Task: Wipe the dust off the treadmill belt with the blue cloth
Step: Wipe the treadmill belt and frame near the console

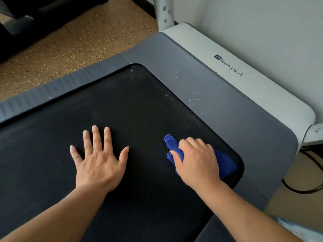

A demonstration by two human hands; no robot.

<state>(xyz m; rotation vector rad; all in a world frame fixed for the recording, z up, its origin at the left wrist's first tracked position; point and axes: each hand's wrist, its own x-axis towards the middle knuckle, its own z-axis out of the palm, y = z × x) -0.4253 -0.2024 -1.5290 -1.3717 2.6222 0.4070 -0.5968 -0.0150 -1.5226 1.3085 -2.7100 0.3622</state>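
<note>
Right hand clenched on blue cloth, mostly hiding it. Left hand spread flat on treadmill belt. Belt cropped at frame edges.

we see two bare forearms entering from the bottom edge, with no sleeves, watch, bracelet or glove on either. our left hand shows its back to the camera, with five fingers, short plain nails and no rings; knuckle creases and faint tendon lines run across it. our right hand also shows its back, its knuckles rounded and raised, no ring on the fingers in view. both wrists are bare, and we can make out no marks or bands on either arm.
</note>
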